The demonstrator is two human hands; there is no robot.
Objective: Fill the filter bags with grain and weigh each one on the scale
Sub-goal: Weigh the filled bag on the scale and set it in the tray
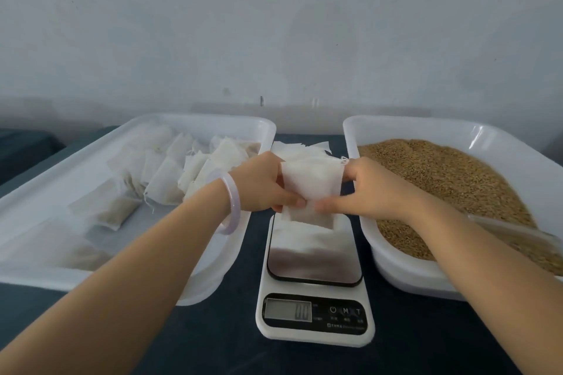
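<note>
The filter bag (310,189) we hold hangs just above the far end of the scale (315,256), clear of its plate. It looks flat and limp, so we judge it unfilled. Our left hand (262,183) pinches its left edge between thumb and fingers, and our right hand (374,189) pinches its right edge and lower corner, so the bag is stretched between the two hands. We take this to be the step of opening a fresh bag before filling. The next move calls for parting the mouth, keeping it open with one hand and freeing the other to bring grain (441,186) across. Only then does the bag go on the plate, whose display seems to read zero, though the digits are blurred. Just behind the scale lies a loose stack of empty bags (301,148). To the right of the scale stands the white tray (396,271) of grain, with what may be a clear scoop (511,230) lying on it. To the left of the scale, a second tray (198,292) holds finished bags (170,173). All of it sits on the dark desk (213,344).
</note>
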